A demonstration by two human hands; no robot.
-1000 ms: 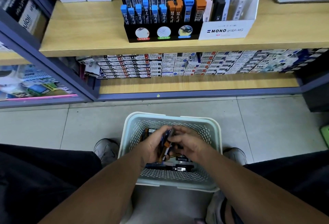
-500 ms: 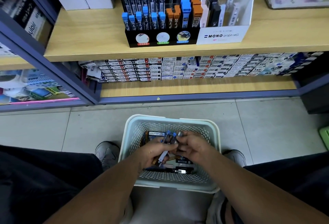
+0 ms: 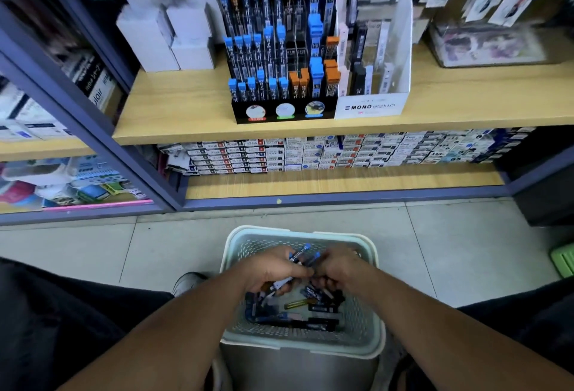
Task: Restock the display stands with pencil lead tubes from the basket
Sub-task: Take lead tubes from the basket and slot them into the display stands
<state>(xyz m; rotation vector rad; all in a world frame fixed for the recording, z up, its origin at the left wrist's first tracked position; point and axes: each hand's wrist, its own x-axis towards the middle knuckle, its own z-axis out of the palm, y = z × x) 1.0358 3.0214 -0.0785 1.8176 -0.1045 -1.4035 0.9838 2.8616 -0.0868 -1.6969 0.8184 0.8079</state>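
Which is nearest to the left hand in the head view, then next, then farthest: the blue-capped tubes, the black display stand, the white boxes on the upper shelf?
1. Blue-capped tubes: gripped in the left hand, over the basket.
2. Black display stand: on the upper shelf, straight ahead.
3. White boxes: farther back on that shelf, left of the stand.

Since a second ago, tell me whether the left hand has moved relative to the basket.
Barely. The left hand stays over the basket middle, gripping blue-capped lead tubes, whose caps now stick up nearer the far rim.
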